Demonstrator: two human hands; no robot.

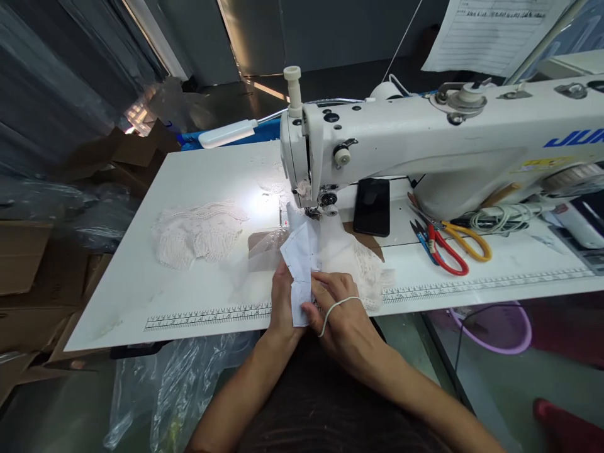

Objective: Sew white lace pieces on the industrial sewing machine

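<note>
A pale bluish-white folded piece with dark marks along it (300,261), fabric or paper, runs from under the needle area of the sewing machine (377,132) toward my body. My left hand (282,305) holds its left edge near the table front, fingers partly hidden behind it. On the opposite edge, my right hand (342,311) pinches it between thumb and fingers. A thin white band (337,305) loops round that hand. Sheer white mesh fabric with lace (365,267) lies right of the piece, and more sheer mesh (240,277) spreads to its left.
White lace pieces (201,233) lie on the left of the white table (125,277). Right of the needle are a black phone (372,207), red-handled scissors (448,253), yellow-handled scissors (472,244) and blue snips (425,244). A ruler strip (207,314) follows the front edge. Cardboard boxes (35,308) stand left.
</note>
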